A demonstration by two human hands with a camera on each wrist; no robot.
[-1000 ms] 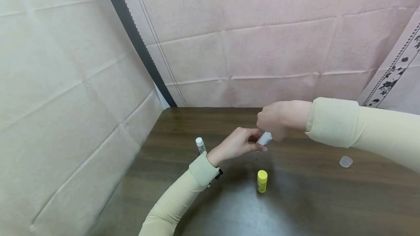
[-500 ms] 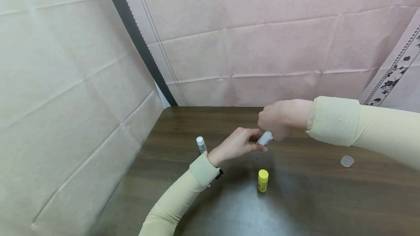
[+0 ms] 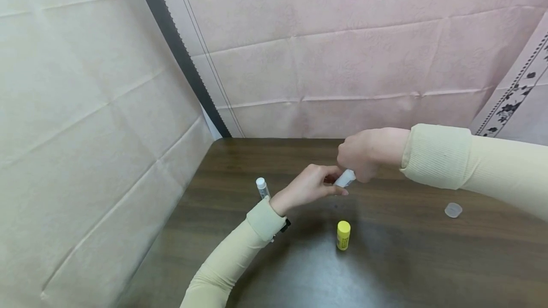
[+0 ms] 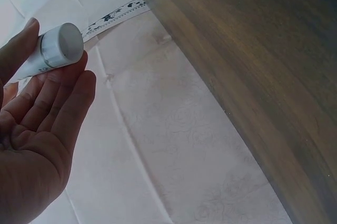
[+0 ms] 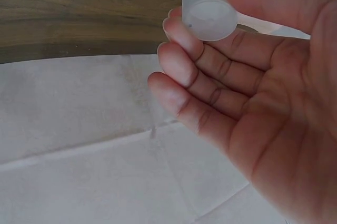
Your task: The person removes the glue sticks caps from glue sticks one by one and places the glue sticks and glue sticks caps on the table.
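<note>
Both hands meet around a small white glue stick [image 3: 345,178], held tilted over the far part of the table. My left hand [image 3: 305,185] grips one end between thumb and fingers; the left wrist view shows that white round end [image 4: 67,44] facing the camera. From the right, my right hand [image 3: 363,154] pinches the other end. In the right wrist view a translucent cap [image 5: 210,16] shows between its thumb and fingertips. On the table, a yellow glue stick [image 3: 343,235] stands upright nearer the front. Another white-capped stick [image 3: 262,188] stands behind my left wrist, its lower part hidden.
A small translucent disc [image 3: 453,210] lies on the brown wooden table [image 3: 411,260] at the right, below the right sleeve. Pale cloth [image 3: 364,65] hangs behind the table's far edge, and more cloth [image 3: 85,122] covers the left side.
Both hands keep nearly the same place and grip on the glue stick. The view has shifted very slightly; the things on the table have not moved.
</note>
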